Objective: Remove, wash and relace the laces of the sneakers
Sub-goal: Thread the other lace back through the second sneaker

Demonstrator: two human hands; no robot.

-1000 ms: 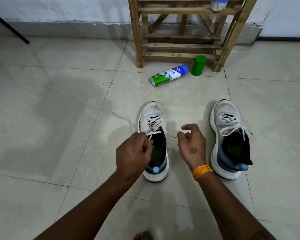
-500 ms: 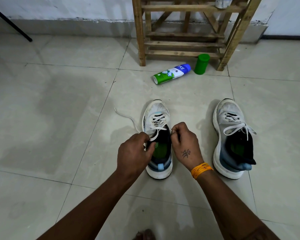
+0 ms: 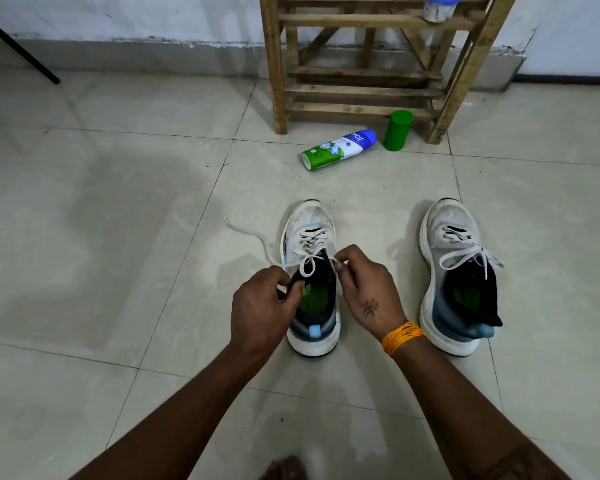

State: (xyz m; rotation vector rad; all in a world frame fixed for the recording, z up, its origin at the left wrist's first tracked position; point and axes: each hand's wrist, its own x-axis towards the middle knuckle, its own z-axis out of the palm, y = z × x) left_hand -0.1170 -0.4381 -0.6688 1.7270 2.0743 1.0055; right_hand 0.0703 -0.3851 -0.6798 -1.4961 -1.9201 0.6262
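Two white and blue sneakers stand on the tiled floor. The left sneaker (image 3: 310,237) has its white lace (image 3: 309,263) partly undone, and one loose end trails off to the left over the tile. My left hand (image 3: 258,308) grips the left side of its collar. My right hand (image 3: 364,284) pinches the lace at the right side of the shoe's opening. The right sneaker (image 3: 456,271) stands apart to the right, still laced and tied, with a dark sock hanging out of it.
A wooden rack (image 3: 364,64) stands against the back wall with a small jar (image 3: 437,6) on a shelf. A green and white bottle (image 3: 338,148) lies on the floor before it, beside an upright green container (image 3: 398,129). A black rod (image 3: 18,50) leans at far left.
My right hand has moved left from the open floor to the left sneaker's opening and now pinches the lace there. My left hand stays at the shoe's collar.
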